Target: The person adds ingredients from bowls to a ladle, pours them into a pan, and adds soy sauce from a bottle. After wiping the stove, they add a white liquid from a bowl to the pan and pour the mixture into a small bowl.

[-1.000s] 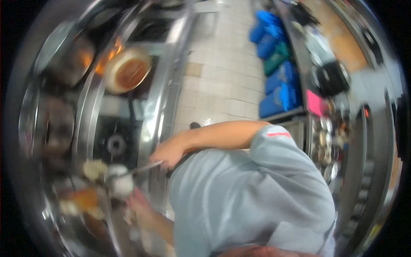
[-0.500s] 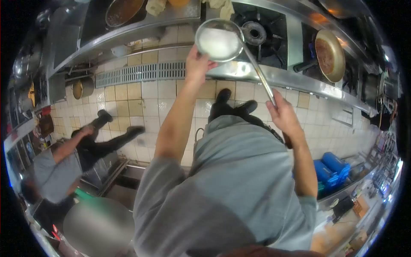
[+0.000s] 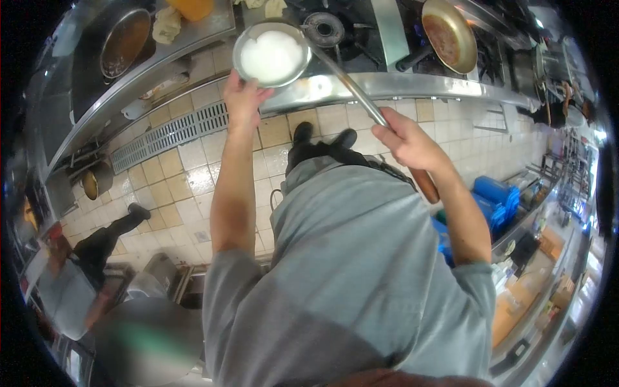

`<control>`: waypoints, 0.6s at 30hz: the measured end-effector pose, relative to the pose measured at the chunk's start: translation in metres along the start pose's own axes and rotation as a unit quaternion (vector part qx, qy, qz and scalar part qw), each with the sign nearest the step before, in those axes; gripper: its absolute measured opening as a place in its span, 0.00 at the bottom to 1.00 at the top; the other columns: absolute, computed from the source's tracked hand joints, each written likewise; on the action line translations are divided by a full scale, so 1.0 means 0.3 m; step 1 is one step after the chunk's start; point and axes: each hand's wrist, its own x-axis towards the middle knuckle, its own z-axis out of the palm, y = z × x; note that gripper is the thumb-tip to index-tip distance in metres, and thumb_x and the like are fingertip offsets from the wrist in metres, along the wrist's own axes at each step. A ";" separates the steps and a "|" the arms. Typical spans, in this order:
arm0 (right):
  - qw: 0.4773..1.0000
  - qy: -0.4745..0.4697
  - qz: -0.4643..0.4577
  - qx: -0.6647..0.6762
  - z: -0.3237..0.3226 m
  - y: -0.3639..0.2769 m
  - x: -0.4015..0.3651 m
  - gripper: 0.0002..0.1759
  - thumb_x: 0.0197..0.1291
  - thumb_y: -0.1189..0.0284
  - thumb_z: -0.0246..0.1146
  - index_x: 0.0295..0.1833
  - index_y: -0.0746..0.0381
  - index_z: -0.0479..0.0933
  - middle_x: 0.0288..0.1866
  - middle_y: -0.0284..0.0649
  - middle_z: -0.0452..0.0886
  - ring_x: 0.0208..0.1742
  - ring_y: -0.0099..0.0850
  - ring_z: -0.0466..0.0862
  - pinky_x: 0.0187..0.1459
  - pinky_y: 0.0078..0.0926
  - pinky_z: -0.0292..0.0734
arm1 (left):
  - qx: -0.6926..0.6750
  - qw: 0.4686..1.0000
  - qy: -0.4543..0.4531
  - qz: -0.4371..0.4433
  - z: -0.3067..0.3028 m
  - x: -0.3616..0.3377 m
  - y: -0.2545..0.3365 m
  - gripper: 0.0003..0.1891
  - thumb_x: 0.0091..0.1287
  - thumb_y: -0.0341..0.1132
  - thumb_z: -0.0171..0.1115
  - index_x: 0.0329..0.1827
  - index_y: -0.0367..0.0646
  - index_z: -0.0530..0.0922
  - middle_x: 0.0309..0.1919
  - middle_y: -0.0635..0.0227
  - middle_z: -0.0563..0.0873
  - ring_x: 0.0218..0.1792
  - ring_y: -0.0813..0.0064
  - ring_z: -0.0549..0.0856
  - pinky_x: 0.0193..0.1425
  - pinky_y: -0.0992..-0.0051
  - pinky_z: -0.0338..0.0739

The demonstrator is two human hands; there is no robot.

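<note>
A long-handled metal ladle point(image 3: 351, 87) stretches between my hands, its wide round head point(image 3: 242, 61) filled with something smooth and white point(image 3: 274, 55). My left hand point(image 3: 245, 100) supports the head from below at its near left rim, thumb and fingers closed against it. Farther right, my right hand point(image 3: 406, 135) wraps around the shaft, and the wooden end of the handle point(image 3: 425, 186) shows behind the wrist. What the white stuff is, I cannot tell. The head is over the front edge of the stove, left of a black gas burner point(image 3: 325, 29).
A frying pan with reddish-brown residue point(image 3: 448, 40) rests on the stove at right. Another pan with brown contents point(image 3: 126, 45) and a crumpled cloth point(image 3: 166, 26) lie at upper left. A co-worker point(image 3: 68, 293) stands at left. Blue containers point(image 3: 496, 193) are on the right.
The ladle head and my left hand have shifted left in view, as the whole view turned. The white contents show more fully. My right hand is bent more, revealing the wooden handle end.
</note>
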 end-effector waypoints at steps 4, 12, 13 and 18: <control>0.973 0.094 -0.193 -0.080 0.007 0.075 -0.024 0.18 0.73 0.67 0.60 0.62 0.64 0.72 0.33 0.51 0.81 0.32 0.44 0.83 0.38 0.39 0.77 | -0.019 1.000 -0.002 -0.005 0.012 -0.018 0.021 0.29 0.72 0.21 0.55 0.77 0.39 0.63 0.59 0.54 0.79 0.46 0.60 0.89 0.47 0.68 0.91; 0.945 0.147 -0.216 -0.196 0.047 0.063 0.036 0.21 0.71 0.73 0.60 0.67 0.66 0.69 0.34 0.61 0.82 0.37 0.60 0.85 0.39 0.46 0.79 | -0.024 0.999 0.030 -0.002 -0.025 -0.025 -0.011 0.33 0.71 0.22 0.59 0.79 0.38 0.60 0.59 0.53 0.79 0.46 0.62 0.88 0.50 0.66 0.90; 0.945 0.144 -0.217 -0.196 0.053 0.067 0.046 0.21 0.71 0.73 0.60 0.67 0.66 0.69 0.34 0.61 0.82 0.37 0.60 0.85 0.39 0.46 0.79 | -0.024 0.999 0.033 -0.002 -0.032 -0.025 -0.016 0.33 0.71 0.22 0.59 0.79 0.38 0.60 0.59 0.53 0.79 0.46 0.62 0.88 0.50 0.66 0.90; 0.954 0.114 -0.244 -0.132 0.050 0.102 0.081 0.23 0.73 0.71 0.60 0.68 0.69 0.68 0.29 0.50 0.82 0.28 0.47 0.84 0.35 0.42 0.79 | -0.029 0.999 0.011 0.021 -0.038 -0.012 -0.034 0.30 0.70 0.23 0.61 0.76 0.34 0.65 0.59 0.54 0.79 0.44 0.67 0.87 0.48 0.70 0.89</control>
